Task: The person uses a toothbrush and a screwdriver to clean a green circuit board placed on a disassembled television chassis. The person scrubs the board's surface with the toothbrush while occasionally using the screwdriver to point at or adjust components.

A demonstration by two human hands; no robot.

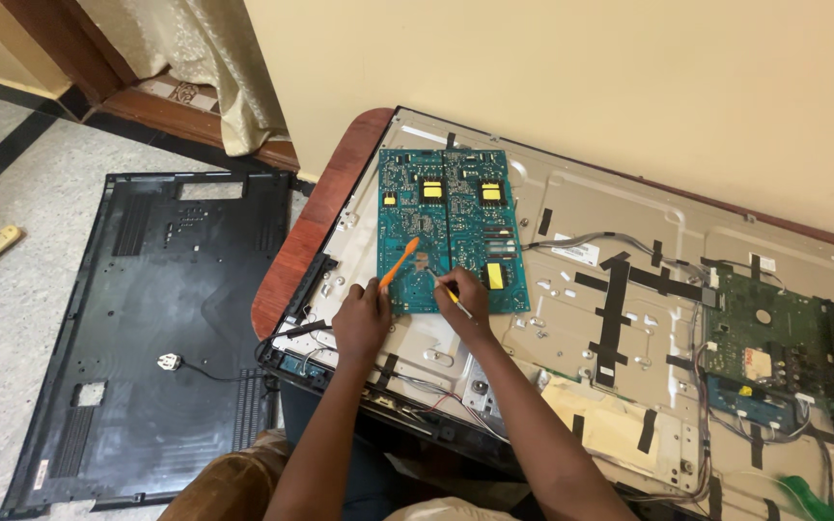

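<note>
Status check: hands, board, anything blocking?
Left hand grips orange tool. Right hand holds thin probe. Both on teal circuit board. Nothing blocking.

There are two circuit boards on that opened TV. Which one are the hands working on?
The teal board at the panel's left end, with yellow parts. Both the left hand and right hand rest at its near edge; the darker green board lies untouched far right.

Single head-worn view, looking steeply down from close above the opened television (629, 289), floor at left, perhaps slightly tilted
</note>
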